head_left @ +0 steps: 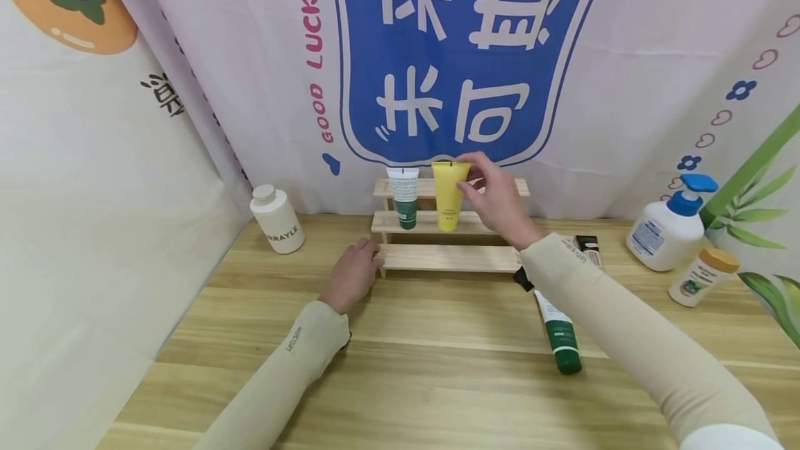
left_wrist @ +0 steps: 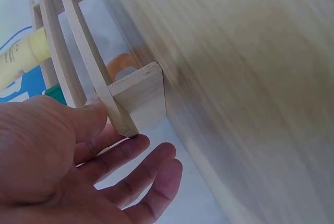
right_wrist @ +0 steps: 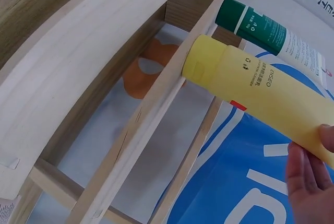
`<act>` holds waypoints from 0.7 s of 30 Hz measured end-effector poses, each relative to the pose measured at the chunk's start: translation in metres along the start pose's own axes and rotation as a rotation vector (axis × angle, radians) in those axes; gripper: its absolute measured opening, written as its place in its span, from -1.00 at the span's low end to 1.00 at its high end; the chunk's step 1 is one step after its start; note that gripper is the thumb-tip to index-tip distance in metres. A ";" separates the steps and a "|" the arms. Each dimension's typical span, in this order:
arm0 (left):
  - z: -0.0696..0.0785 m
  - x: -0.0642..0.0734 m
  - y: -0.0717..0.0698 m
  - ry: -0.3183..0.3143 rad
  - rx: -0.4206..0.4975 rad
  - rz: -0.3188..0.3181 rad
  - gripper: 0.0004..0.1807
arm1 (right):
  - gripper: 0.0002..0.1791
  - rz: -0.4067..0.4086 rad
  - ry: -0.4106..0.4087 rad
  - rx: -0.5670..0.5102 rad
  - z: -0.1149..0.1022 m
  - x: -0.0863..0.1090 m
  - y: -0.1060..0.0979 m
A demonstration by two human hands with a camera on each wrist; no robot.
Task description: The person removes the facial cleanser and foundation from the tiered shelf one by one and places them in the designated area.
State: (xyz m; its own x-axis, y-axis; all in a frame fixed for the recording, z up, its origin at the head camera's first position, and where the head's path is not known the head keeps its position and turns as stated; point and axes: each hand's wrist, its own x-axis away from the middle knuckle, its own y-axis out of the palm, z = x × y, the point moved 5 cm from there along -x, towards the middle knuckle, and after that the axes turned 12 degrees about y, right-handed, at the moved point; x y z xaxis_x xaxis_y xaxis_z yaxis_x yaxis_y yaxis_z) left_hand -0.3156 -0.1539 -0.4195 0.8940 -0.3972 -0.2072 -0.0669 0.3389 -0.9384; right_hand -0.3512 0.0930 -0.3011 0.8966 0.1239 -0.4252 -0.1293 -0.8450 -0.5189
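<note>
A small three-step wooden display rack (head_left: pixel 450 257) stands against the printed cloth. Near its crimped end, my right hand (head_left: pixel 496 196) pinches a yellow squeeze tube (head_left: pixel 448 193) between thumb and fingers. The tube is upright, cap down, and in the right wrist view its cap (right_wrist: pixel 201 59) is right at the middle step. Beside it on the left, a white and green tube (head_left: pixel 405 196) stands cap down on that same step. My left hand (head_left: pixel 351 275) grips the left end of the lowest step, with the thumb (left_wrist: pixel 90 119) on one side and fingers on the other.
A white bottle (head_left: pixel 277 221) stands left of the rack. Under my right forearm lies another white and green tube (head_left: pixel 560 339), with a black-ended package (head_left: pixel 587 245) behind. At right are a blue-topped pump bottle (head_left: pixel 665 233), an orange-capped bottle (head_left: pixel 703 276) and a plant (head_left: pixel 759 193).
</note>
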 end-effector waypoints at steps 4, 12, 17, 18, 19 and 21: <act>0.000 -0.001 0.000 -0.010 0.005 -0.006 -0.68 | -0.62 0.009 -0.058 -0.016 -0.002 0.003 -0.002; -0.001 -0.001 0.002 -0.009 0.012 -0.005 -0.68 | -0.64 0.080 -0.156 -0.080 -0.001 0.014 -0.009; 0.000 -0.001 0.001 -0.003 0.014 0.007 -0.68 | -0.65 0.115 -0.170 -0.103 0.000 0.021 -0.018; 0.000 -0.001 0.001 0.002 0.011 0.010 -0.69 | -0.65 0.116 -0.166 -0.106 0.000 0.022 -0.020; 0.000 -0.001 0.001 0.005 0.010 0.010 -0.68 | -0.66 0.116 -0.161 -0.111 0.001 0.024 -0.022; 0.000 -0.002 0.001 0.007 0.008 0.010 -0.68 | -0.66 0.121 -0.154 -0.127 0.003 0.026 -0.026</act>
State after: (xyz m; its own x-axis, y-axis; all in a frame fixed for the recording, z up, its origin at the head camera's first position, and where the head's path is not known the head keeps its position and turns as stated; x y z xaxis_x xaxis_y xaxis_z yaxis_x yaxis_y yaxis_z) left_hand -0.3175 -0.1530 -0.4204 0.8900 -0.4000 -0.2190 -0.0725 0.3501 -0.9339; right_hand -0.3252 0.1196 -0.3008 0.8013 0.0877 -0.5919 -0.1689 -0.9158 -0.3644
